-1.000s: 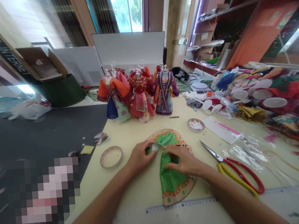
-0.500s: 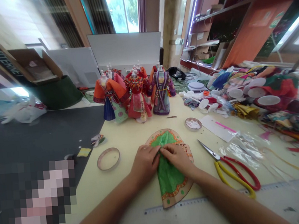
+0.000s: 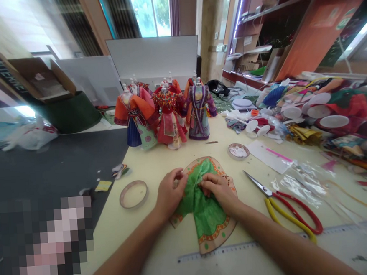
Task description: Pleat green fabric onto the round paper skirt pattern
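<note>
A green cloth piece (image 3: pixel 209 215) with an orange and beige patterned border is spread on the pale tabletop. My right hand (image 3: pixel 220 191) pinches the cloth's gathered middle between thumb and fingers. At the cloth's left edge is my left hand (image 3: pixel 171 193), its thumb and fingers curved but apart, touching or just over the fabric. Part of the cloth's left side is covered by that hand. Scissors (image 3: pixel 271 196) with one red and one yellow handle lie open to the right of my right hand. A ruler (image 3: pixel 229 249) passes under the cloth's lower edge.
Dressed doll figures (image 3: pixel 169 117) stand at the back. A round ring or tape roll (image 3: pixel 121 200) lies left; a small dish (image 3: pixel 239 156) of white bits sits right. Beyond it are a pink strip (image 3: pixel 279 154), plastic bags (image 3: pixel 303 187) and a heap of fabrics (image 3: pixel 354 104).
My left hand has come away from the cloth's middle and moved left, its fingers parting. The cloth's left part now lies opened out. My right hand stays pinched at the middle.
</note>
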The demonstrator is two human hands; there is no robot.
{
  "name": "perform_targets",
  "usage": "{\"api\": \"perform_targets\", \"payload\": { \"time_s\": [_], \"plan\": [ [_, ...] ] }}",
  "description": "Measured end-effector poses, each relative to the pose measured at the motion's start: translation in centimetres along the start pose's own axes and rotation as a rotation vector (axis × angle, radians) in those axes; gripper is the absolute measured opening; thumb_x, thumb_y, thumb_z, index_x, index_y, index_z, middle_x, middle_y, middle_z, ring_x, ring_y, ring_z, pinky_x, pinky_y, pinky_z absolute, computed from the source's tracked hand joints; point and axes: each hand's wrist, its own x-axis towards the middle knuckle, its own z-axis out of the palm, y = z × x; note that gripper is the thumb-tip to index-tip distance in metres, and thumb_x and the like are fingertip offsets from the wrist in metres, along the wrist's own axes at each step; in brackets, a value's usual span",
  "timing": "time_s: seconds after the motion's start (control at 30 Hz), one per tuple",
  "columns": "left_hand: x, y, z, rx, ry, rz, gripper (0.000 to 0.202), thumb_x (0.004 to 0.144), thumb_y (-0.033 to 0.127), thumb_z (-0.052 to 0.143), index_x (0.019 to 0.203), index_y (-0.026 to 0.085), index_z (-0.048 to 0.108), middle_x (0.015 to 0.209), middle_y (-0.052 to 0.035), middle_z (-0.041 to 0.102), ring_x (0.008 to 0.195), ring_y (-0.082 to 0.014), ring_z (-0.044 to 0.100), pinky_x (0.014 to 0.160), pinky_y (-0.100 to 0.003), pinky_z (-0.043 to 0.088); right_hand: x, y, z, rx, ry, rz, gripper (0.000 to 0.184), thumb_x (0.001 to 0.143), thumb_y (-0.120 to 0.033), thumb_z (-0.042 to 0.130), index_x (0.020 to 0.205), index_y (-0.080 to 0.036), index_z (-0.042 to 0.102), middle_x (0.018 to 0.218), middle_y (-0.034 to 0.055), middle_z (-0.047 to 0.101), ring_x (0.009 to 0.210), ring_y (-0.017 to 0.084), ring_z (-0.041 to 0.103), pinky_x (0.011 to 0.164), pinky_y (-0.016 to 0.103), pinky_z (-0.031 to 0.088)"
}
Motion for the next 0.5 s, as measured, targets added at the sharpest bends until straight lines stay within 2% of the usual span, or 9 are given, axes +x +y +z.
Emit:
{"api": "perform_targets", "payload": {
  "time_s": [0.13,0.3,0.4,0.5],
  "plan": [
    [0.4,-0.2,0.3,0.116,-0.095,0.086,0.023,0.081,0.034,0.054,0.097,0.018,0.061,0.093,-0.0064,0.064,0.091,-0.0211,0.055,0.081,-0.035,0.043,0.1,0.2,0.0,0.001,-0.025,-0.003,0.015,0.074,-0.023,0.050,0.059,-0.018,0.051,0.053,-0.0035,0.051,0.053,0.010,0.047,0.054,0.022,0.038],
    [0.1,0.1,0.7,0.260,-0.168,0.153,0.005,0.076,0.022,0.057,0.075,0.019,0.061,0.083,-0.0054,0.061,0.083,-0.0217,0.052,0.074,-0.035,0.039,0.2,0.5,-0.1,-0.005,-0.005,-0.007,0.014,0.074,-0.023,0.050,0.061,-0.019,0.053,0.053,-0.0033,0.052,0.054,0.011,0.049,0.054,0.023,0.040],
    [0.3,-0.2,0.5,0.333,-0.191,0.169,0.009,0.079,0.019,0.053,0.072,0.019,0.058,0.078,-0.0047,0.060,0.079,-0.0207,0.052,0.072,-0.033,0.038,0.2,0.4,-0.2,-0.011,0.011,-0.002,0.015,0.072,-0.023,0.051,0.058,-0.019,0.052,0.052,-0.0031,0.052,0.054,0.011,0.050,0.054,0.023,0.041],
    [0.9,-1.1,-0.8,0.417,-0.163,0.115,0.012,0.081,0.017,0.047,0.073,0.018,0.056,0.075,-0.0057,0.061,0.074,-0.0203,0.054,0.069,-0.032,0.038,0.1,0.3,-0.4,-0.014,0.025,0.007,0.014,0.070,-0.021,0.050,0.057,-0.019,0.051,0.051,-0.0027,0.053,0.053,0.012,0.050,0.054,0.024,0.041]
  ]
}}
